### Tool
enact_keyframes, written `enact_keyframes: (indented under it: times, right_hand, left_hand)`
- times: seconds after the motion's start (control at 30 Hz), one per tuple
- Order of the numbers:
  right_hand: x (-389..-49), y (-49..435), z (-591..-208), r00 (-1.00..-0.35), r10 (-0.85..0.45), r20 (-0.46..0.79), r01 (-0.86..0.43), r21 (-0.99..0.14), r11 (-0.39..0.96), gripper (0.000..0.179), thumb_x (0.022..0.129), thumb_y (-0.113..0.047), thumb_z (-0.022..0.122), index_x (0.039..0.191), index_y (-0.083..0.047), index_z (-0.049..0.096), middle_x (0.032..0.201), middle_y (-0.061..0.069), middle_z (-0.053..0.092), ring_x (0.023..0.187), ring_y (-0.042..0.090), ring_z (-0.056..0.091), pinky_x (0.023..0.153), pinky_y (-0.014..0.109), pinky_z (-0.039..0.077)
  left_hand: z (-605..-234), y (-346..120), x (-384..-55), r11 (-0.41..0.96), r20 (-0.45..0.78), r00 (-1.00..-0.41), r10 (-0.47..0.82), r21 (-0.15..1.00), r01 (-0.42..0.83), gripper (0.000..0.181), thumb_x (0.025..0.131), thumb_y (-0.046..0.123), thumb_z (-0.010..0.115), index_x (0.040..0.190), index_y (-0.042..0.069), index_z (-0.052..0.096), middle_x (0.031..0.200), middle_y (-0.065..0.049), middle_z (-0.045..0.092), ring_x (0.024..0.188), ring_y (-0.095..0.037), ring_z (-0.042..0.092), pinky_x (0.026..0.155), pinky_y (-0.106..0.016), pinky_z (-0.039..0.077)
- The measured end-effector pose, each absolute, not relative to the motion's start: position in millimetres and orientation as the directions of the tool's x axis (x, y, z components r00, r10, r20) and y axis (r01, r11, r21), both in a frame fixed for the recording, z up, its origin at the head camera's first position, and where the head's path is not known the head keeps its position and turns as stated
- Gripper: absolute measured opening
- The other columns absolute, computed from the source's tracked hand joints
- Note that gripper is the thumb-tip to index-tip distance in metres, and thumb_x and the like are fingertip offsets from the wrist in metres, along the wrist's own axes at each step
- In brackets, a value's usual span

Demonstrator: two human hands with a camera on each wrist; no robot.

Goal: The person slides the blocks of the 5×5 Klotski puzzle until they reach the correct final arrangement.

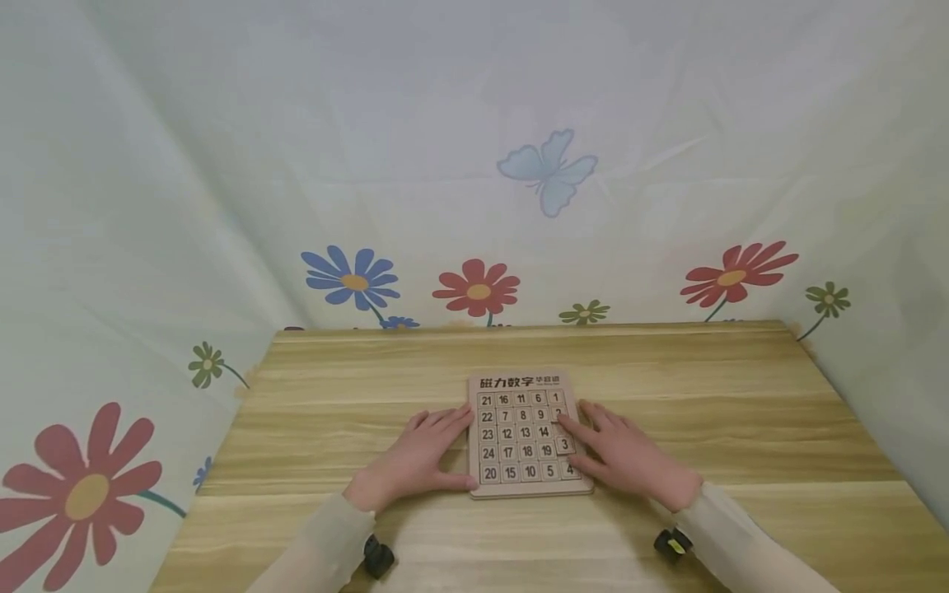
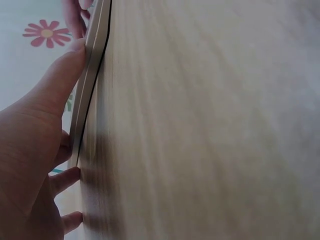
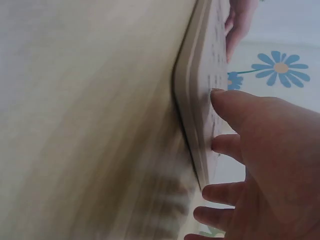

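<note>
A flat wooden number sliding puzzle [image 1: 530, 487] lies on the table, with dark Chinese characters along its top and rows of square numbered tiles. My left hand [image 1: 417, 459] rests along its left side, fingers extended, index fingertip near the upper edge and thumb at the lower left corner. From the right, my right hand [image 1: 630, 457] reaches over the rightmost column. Its index finger covers part of tile 2, and its thumb is by tile 4 [image 1: 569, 470]. Tile 3 [image 1: 565, 445] sits between them, slightly above the row of 24, 17, 18 and 19.
The wood-grain table [image 1: 334, 362] reaches back to a pale cloth backdrop [image 1: 415, 107] printed with flowers and a butterfly. Small black devices [image 1: 378, 557] are strapped at both wrists.
</note>
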State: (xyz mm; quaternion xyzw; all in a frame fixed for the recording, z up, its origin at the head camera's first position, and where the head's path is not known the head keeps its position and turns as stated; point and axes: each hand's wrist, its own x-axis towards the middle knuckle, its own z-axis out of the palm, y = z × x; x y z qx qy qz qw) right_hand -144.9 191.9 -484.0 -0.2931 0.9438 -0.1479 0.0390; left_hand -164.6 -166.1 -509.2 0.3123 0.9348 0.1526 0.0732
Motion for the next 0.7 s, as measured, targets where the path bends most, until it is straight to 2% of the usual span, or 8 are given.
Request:
enact_keyframes:
  times: [0.13,0.37,0.7]
  right_hand:
    - [-143,193,-484,-0.82,-0.573,0.015,-0.551,-0.292,0.782,0.061,0.104,-0.042,0.061,0.156,-0.013,0.05,0.159,0.034,0.037,0.144,0.052,0.039,0.114,0.07,0.033]
    - [-124,202,-483,-0.777,-0.629,0.015,-0.611,-0.256,0.749,0.053,0.104,-0.047,0.06,0.149,-0.02,0.06,0.161,0.028,0.038,0.145,0.048,0.04,0.115,0.068,0.035]
    - [-130,200,-485,-0.803,-0.597,0.008,-0.574,-0.284,0.768,0.059,0.105,-0.047,0.059,0.156,-0.018,0.051,0.16,0.031,0.038,0.143,0.052,0.041,0.113,0.07,0.035]
  left_hand:
    - [-509,-166,-164,0.758,-0.039,-0.795,0.606,0.331,0.562,0.11,0.084,0.078,0.066,0.164,0.011,0.033,0.171,-0.006,0.029,0.152,-0.032,0.035,0.122,-0.065,0.022]
    - [-510,-167,-165,0.756,-0.032,-0.795,0.606,0.333,0.563,0.109,0.084,0.077,0.067,0.164,0.011,0.033,0.171,-0.006,0.029,0.152,-0.032,0.035,0.122,-0.065,0.023]
    - [-508,-167,-165,0.758,-0.05,-0.793,0.606,0.337,0.558,0.109,0.084,0.077,0.067,0.164,0.011,0.033,0.171,-0.006,0.028,0.152,-0.032,0.034,0.122,-0.064,0.022]
